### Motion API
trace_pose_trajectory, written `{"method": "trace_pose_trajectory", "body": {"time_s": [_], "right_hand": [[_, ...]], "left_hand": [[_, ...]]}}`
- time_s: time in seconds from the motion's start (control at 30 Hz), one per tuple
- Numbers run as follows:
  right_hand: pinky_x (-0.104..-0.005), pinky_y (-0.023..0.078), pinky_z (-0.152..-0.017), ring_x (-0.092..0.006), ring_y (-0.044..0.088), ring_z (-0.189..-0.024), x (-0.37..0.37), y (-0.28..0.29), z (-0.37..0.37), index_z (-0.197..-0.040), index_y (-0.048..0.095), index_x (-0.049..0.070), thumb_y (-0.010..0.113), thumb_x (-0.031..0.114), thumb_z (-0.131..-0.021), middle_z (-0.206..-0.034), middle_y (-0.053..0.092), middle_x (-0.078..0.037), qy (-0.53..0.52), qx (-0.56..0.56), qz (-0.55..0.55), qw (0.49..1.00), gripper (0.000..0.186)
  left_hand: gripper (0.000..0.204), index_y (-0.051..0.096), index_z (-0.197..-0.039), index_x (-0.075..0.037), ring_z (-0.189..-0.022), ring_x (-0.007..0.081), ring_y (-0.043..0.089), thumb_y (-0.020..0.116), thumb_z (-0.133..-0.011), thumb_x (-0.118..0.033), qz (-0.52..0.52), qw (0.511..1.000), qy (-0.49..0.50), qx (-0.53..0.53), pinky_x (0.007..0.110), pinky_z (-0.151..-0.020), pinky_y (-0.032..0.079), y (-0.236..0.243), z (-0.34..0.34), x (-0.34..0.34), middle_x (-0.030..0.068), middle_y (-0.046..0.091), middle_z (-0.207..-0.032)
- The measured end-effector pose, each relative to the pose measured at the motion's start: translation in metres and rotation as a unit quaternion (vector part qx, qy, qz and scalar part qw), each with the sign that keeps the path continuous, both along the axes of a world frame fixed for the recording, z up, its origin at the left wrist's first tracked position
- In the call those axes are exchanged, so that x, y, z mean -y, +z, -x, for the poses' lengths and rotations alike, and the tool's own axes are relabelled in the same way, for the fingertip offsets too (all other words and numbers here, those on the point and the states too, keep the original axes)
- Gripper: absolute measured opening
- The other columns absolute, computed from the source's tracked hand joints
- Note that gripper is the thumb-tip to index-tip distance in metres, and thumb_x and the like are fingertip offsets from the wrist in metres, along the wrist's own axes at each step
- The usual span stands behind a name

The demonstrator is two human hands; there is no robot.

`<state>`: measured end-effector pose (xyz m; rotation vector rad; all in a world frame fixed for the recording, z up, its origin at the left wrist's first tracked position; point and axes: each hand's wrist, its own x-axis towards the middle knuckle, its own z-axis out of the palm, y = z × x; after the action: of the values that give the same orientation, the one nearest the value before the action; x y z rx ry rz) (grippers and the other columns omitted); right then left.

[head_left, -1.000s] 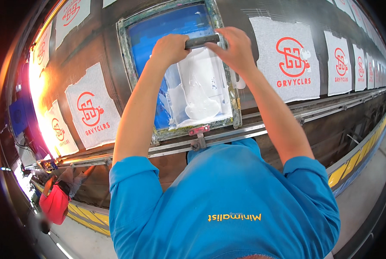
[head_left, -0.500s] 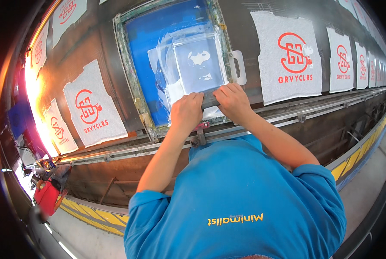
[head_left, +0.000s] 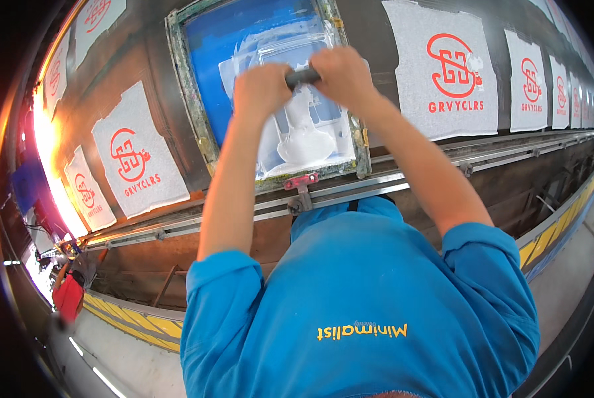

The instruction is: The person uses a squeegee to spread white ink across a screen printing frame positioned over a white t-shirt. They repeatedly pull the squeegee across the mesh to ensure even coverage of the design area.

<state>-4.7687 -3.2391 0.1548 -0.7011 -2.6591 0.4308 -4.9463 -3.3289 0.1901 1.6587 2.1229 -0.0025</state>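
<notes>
Both of my hands grip a dark squeegee [head_left: 302, 77]: my left hand [head_left: 261, 89] closed on its left end, my right hand [head_left: 339, 76] wrapped round its right end, both slightly blurred. They are over the upper middle of a blue mesh screen [head_left: 211, 52] in a worn, ink-stained frame [head_left: 195, 113]. White ink [head_left: 300, 146] lies smeared across the mesh, thickest below the squeegee at the near part. A pink clamp [head_left: 301, 181] sits at the frame's near edge, on a metal rail [head_left: 420, 166].
White cloth pieces [head_left: 438, 73] with red prints lie along the dark table on both sides [head_left: 141, 149]. A glowing heat source [head_left: 48, 152] shines at the left edge. A person in red [head_left: 68, 295] stands at the lower left. A yellow-striped rail [head_left: 542, 239] runs along the right.
My hands moved the squeegee down to the screen's near edge by half a second ago. Now they have moved it back up, away from me, and the white ink shows at the near part.
</notes>
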Motion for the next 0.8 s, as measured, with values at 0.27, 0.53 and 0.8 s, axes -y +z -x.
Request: {"method": "trace_pose_trajectory", "body": {"time_s": [0.27,0.53,0.8], "right_hand": [[-0.0407,0.048,-0.088,-0.0332,0.063,-0.101,0.111,0.017,-0.078,-0.104,0.068,0.008,0.083,0.021,-0.078,-0.103,0.066,-0.010,-0.010,-0.083,0.106,0.991,0.033],[-0.0506,0.050,-0.098,-0.0413,0.065,-0.109,0.011,-0.032,-0.056,-0.128,0.065,0.005,0.070,0.034,-0.095,-0.112,0.070,-0.018,-0.352,-0.159,0.190,0.903,0.044],[-0.0495,0.054,-0.094,-0.0411,0.071,-0.109,0.019,-0.031,-0.046,-0.127,0.068,0.008,0.063,0.033,-0.096,-0.115,0.075,-0.021,-0.414,-0.159,0.304,0.843,0.041]], "left_hand": [[0.041,0.074,-0.117,-0.012,-0.108,0.0322,0.070,0.071,-0.078,-0.003,-0.080,0.993,0.008,0.090,0.044,-0.089,0.057,0.009,-0.069,0.121,0.0057,0.074,-0.118],[0.062,0.066,-0.135,-0.007,-0.129,0.0350,0.062,0.071,-0.074,0.001,-0.161,0.979,-0.075,0.100,0.044,-0.110,0.050,-0.011,-0.086,0.157,0.0140,0.063,-0.144],[0.054,0.069,-0.135,-0.020,-0.111,0.0344,0.070,0.065,-0.083,-0.007,0.099,0.983,-0.105,0.111,0.046,-0.094,0.056,0.048,-0.048,0.079,0.0131,0.075,-0.119]]}}
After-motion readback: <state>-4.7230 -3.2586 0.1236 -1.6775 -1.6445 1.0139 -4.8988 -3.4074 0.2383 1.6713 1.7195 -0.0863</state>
